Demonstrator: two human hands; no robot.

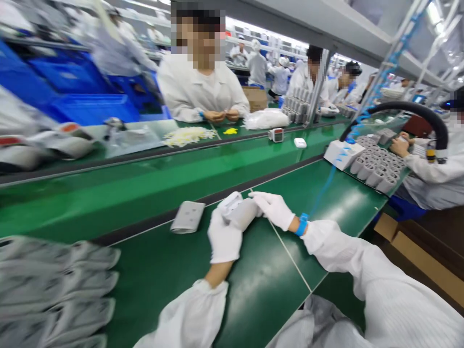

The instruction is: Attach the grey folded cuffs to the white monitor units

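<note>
My left hand (225,237), in a white glove, is wrapped round a light grey plastic housing (245,212) with a white end piece (231,203), above the green bench. My right hand (275,210), also gloved and with a blue wrist strap (301,224), grips the housing's right end between fingers and thumb; the fingertips are partly hidden. Just left of my hands a similar grey housing (187,217) lies on the bench, with small dark marks on its face.
Rows of grey housings (58,290) fill the bench at left. Behind runs a green conveyor belt (145,166), carrying a white square part (300,143) and a small device (276,135). A white box (342,153) stands at right near more housings (377,164). Co-workers sit opposite and at right.
</note>
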